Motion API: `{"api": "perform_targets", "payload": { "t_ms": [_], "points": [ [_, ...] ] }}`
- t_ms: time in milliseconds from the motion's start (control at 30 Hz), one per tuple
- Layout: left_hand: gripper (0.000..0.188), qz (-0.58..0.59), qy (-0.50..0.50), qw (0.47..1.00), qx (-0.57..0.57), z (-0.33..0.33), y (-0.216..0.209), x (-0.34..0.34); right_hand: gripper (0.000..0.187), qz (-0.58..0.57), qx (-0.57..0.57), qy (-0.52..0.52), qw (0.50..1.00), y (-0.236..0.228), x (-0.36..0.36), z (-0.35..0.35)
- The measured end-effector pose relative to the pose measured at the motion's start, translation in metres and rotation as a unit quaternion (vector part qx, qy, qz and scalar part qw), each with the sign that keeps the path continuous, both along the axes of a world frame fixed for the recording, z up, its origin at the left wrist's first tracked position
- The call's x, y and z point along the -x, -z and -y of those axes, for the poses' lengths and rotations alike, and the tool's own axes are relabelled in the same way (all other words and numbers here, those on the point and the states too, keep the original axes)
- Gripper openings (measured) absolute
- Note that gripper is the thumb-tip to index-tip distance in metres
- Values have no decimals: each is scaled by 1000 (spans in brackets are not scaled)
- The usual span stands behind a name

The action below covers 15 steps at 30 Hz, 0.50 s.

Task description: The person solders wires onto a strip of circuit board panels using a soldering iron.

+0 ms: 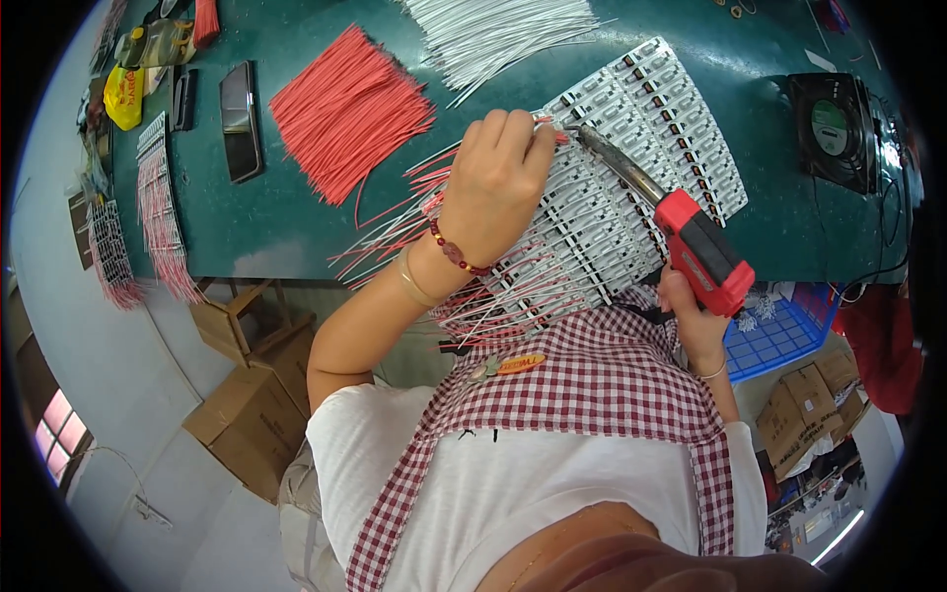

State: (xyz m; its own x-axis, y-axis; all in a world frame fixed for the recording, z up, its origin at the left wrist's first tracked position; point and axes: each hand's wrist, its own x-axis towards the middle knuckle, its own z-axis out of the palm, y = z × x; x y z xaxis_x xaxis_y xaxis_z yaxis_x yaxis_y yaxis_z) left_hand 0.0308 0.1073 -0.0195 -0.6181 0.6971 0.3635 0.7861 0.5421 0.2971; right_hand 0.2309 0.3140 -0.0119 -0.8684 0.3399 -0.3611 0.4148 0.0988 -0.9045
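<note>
My right hand (pixel 693 321) is closed round a red and black soldering gun (pixel 702 252). Its metal barrel points up and left, with the tip at rows of small white parts on a broad panel (pixel 681 138). Close to that tip, my left hand (pixel 496 178) pinches the end of a red wire (pixel 546 120) against the panel. Many red and white wires (pixel 503 296) trail from the panel's left and lower rows, some passing under my left wrist. My left fingertips are partly hidden by the hand itself.
A pile of red wires (pixel 345 113) and a pile of white wires (pixel 503 35) lie on the green table (pixel 212 222). A phone (pixel 240 123) and wired strips (pixel 163 212) are at the left. A black fan (pixel 837 133) stands right, above a blue basket (pixel 779 335).
</note>
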Motion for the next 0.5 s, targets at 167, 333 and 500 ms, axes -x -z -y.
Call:
{"api": "perform_targets", "payload": {
  "t_ms": [167,333,500],
  "points": [
    [23,13,-6,1000,7,-2,-1,-3,27,-36,0,33,999,-3,0,0],
    [21,-1,-19,999,33,-3,-3,-4,21,-32,71,51,996,-11,3,2],
    [24,-2,-20,1000,20,1,-1,-2,9,-39,93,24,995,-16,4,1]
  ]
}}
